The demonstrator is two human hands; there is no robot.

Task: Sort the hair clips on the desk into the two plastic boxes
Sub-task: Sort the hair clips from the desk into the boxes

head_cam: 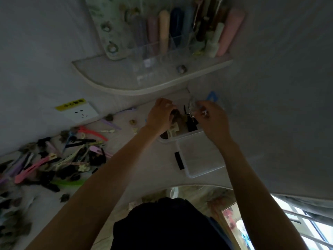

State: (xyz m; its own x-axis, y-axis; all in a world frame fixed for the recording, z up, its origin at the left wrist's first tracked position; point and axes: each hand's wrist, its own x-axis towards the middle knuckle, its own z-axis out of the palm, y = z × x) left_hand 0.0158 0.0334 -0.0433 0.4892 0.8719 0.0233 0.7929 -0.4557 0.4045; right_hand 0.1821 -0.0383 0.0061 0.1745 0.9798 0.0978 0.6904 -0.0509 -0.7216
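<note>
Desk [144, 165]: clip pile [54, 159] | left hand [160, 116], right hand [212, 120]: fingers grasping clips over box [180, 139]

Left hand [161, 114] covers part of far box [182, 131]; its contents blurred. Clip pile [50, 159] cut off at left edge.

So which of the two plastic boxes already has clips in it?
The far box, under both hands, holds dark clips. The near box, closer to the person, shows only its bare pale bottom.

Both forearms are left bare, with no sleeves seen on them. A dark, near-black garment [162, 222] is worn on the torso.
</note>
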